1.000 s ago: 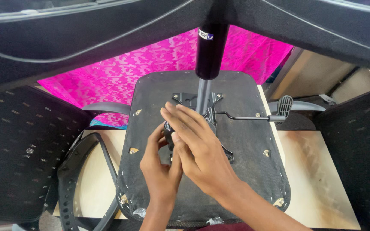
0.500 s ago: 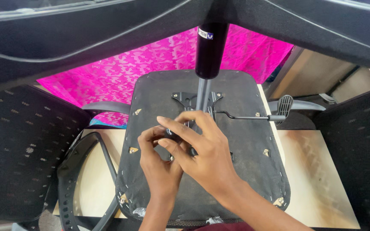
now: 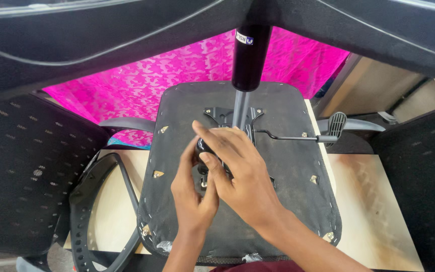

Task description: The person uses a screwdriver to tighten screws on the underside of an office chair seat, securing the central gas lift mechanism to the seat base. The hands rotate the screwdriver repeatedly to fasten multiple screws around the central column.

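Hands bunched together on a small black round plastic knob [image 3: 206, 147], left hand [image 3: 193, 194] under, right hand [image 3: 242, 174] over, at 6 o'clock of the grey gas-lift column [image 3: 239, 108]. Cramped fingers could slip, cross-threading it.

Black round knob [image 3: 205, 147] sits between your hands, on the metal plate [image 3: 227, 118] under the upturned seat [image 3: 283, 166]; seat lies flat, underside up, with the gas post [image 3: 247, 58] standing upright.
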